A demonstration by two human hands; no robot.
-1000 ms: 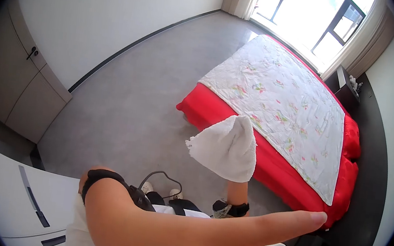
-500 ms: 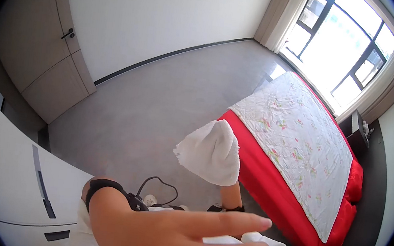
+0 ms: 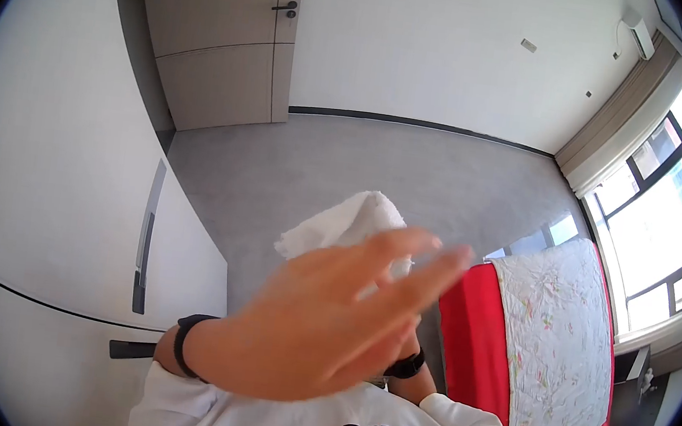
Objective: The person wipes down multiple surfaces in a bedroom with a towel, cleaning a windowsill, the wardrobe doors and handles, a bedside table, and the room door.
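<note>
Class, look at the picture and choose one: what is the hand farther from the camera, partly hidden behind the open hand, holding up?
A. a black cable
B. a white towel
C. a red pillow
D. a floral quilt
B: a white towel rises above the open left hand, held by the mostly hidden right hand; the red bed and its floral quilt lie apart, to the right.

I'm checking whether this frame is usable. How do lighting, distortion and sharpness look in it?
Head view: strong fisheye, with a black rim and the door and wall lines bowed. The window is blown out to white, while the room is evenly lit. The left hand sits close to the lens, looks soft-edged, and covers part of the white towel and the right hand behind it.
</note>
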